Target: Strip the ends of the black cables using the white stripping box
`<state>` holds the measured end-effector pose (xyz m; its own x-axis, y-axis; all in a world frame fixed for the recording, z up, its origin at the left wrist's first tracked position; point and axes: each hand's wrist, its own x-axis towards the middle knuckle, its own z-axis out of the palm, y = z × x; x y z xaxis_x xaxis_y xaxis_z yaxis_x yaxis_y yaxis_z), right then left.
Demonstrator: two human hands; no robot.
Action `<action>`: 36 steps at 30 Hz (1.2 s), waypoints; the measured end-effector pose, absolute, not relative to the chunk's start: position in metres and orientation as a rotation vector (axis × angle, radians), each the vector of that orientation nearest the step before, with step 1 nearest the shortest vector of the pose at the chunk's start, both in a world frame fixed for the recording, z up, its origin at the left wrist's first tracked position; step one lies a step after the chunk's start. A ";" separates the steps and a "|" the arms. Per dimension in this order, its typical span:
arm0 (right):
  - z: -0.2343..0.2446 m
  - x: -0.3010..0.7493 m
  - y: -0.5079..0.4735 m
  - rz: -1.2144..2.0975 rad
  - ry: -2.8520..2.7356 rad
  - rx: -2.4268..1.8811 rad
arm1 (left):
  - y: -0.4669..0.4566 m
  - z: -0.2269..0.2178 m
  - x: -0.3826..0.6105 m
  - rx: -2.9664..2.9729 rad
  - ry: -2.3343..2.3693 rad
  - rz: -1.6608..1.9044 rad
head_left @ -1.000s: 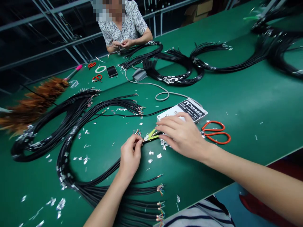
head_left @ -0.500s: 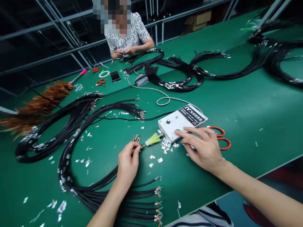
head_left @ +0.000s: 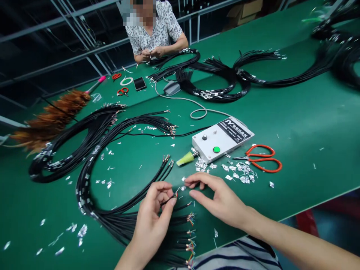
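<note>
Between the thumb and fingers of my left hand (head_left: pixel 156 212) is the end of a black cable (head_left: pixel 168 200), its thin stripped wires pointing right. My right hand (head_left: pixel 218 197) hovers just to the right, thumb and fingers apart, nothing in them. Beyond my hands lies the white wire-twisting machine (head_left: pixel 218 148) with a green button (head_left: pixel 216 149), a black knob and a yellow-green tapered tip (head_left: pixel 185 159). A curved bundle of black cables (head_left: pixel 84 187) runs beneath my left hand; several stripped ends with coloured wires (head_left: pixel 190 218) fan out beside it.
Orange-handled scissors (head_left: pixel 263 159) lie right of the machine among foil scraps (head_left: pixel 242 172). More black cable coils (head_left: pixel 219 95) stretch across the green table (head_left: pixel 295 123). A brown feather duster (head_left: pixel 56 120) and a phone (head_left: pixel 140 84) lie farther left. Across the table a person (head_left: pixel 157 33) handles something small.
My right hand has left the machine's button and come down-left near my left hand. My left hand has drawn back from the machine's tip, now with one cable end in its fingers.
</note>
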<state>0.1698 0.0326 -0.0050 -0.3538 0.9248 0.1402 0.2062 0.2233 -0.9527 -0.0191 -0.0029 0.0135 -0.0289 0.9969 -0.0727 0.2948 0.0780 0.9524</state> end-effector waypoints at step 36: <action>-0.006 0.148 0.038 1.630 -1.196 -1.027 | -0.019 0.021 -0.016 1.984 1.824 1.091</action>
